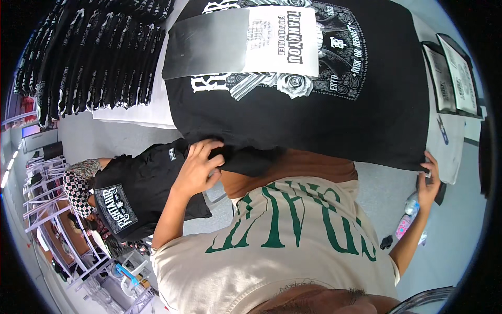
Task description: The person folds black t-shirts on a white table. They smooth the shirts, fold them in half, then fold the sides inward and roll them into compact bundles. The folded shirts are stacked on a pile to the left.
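Observation:
A black T-shirt (313, 121) with a white and grey print lies spread flat on the white table, its near edge hanging towards me. My left hand (202, 167) is at its near left part, by the sleeve, with the fingers bent against the black cloth; whether they pinch it is hard to see. At the near right corner of the shirt, my right hand (429, 174) holds the hem between thumb and fingers. On top of the print lie a grey folding board (206, 43) and a white printed card (282, 41).
Folded black shirts (98, 59) stand in rows at the far left. Black trays (447, 78) of printed cards and small blue-handled snips (442, 131) lie on the right. Left of me, a person in a checkered top (78, 192) is beside another black shirt (153, 188).

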### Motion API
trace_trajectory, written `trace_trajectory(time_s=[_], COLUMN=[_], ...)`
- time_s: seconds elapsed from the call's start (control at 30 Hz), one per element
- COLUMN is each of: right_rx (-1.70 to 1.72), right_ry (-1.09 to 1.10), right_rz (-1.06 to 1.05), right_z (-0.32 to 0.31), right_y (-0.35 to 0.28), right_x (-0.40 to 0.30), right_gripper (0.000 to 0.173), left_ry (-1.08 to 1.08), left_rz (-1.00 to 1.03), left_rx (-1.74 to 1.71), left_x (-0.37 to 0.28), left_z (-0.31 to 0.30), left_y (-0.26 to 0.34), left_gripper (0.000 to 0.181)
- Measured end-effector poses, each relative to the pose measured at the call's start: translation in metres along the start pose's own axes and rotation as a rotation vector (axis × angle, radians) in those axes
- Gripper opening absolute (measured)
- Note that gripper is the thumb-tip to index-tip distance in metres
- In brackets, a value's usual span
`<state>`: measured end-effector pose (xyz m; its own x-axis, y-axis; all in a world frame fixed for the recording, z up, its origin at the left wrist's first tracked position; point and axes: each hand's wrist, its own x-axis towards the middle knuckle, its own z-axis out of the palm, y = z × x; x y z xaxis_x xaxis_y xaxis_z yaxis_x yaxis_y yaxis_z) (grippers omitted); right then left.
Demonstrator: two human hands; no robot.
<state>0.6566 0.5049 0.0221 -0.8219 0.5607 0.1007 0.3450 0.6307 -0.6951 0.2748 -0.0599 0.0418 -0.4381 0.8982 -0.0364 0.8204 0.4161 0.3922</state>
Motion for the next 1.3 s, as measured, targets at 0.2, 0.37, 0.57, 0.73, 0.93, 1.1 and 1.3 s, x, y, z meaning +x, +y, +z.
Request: trace_trajectory(time_s=[0.2,0.37,0.57,0.73,0.93,1.1,1.3], right_rx=[0.278,0.170,0.094,-0.111,-0.071,-0.065,0.105], right_ry=[0.055,0.324,0.072,0.074,0.195,0.286,0.136], right_rz=[-0.124,0.037,0.323,0.361,0.410,0.345,0.176], right_z=[-0.047,-0.050,-0.007,0.004,0.003,0.013,0.020], right_y=[0.044,0.065,0.080,0.093,0.061,0.049,0.069], right_x=[0.062,0.214,0.291,0.287,0.290,0.282,0.293], right_gripper=[0.017,0.046,0.066,0.052,0.054,0.062,0.051], left_ry=[0.301,0.505,0.123,0.000,-0.247,-0.050,-0.107], left_rz=[-0.087,0.074,-0.335,-0.362,-0.473,-0.670,-0.696], left_rx=[-0.137,-0.118,-0.163,0.093,-0.114,-0.394,-0.522], left_x=[0.021,0.174,0.278,0.248,0.249,0.241,0.245], left_z=[-0.069,-0.157,-0.132,-0.107,-0.124,-0.121,-0.123], left_y=[-0.023,-0.120,-0.197,-0.236,-0.237,-0.237,-0.249], left_gripper=[0.017,0.069,0.053,0.076,0.075,0.080,0.076])
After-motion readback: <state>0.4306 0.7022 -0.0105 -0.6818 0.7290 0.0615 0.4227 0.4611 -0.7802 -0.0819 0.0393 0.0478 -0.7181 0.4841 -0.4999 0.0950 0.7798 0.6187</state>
